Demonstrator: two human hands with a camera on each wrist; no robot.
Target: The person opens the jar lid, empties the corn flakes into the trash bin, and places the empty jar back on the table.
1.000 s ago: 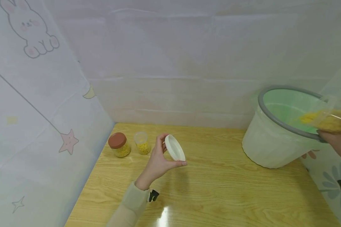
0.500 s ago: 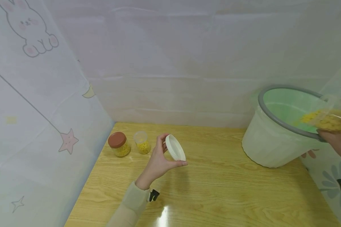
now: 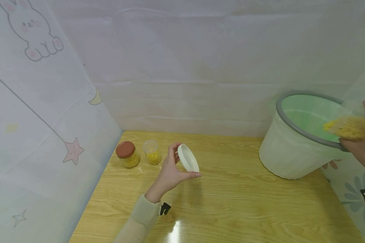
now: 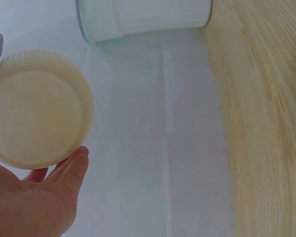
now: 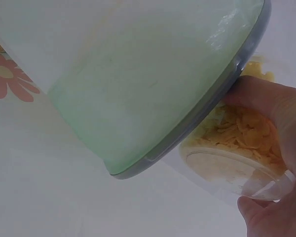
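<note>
My left hand pinches a white lid with a ribbed edge between thumb and fingers, above the table. In the left wrist view, the lid shows its flat, round face. At the far right, my right hand grips a clear jar tipped on its side, with small yellow pieces inside. Its mouth points into the bin, over the grey rim. In the right wrist view, the jar shows its round base, and the bin's rim hides part of it.
On the wooden table, at the back left, stand a red-lidded jar and a smaller open clear jar, each with yellow pieces. White printed sheets cover the walls behind and at both sides.
My right hand and the tipped jar have shifted slightly at the bin's mouth, and the jar is blurred now. My left hand and the lid have hardly moved.
</note>
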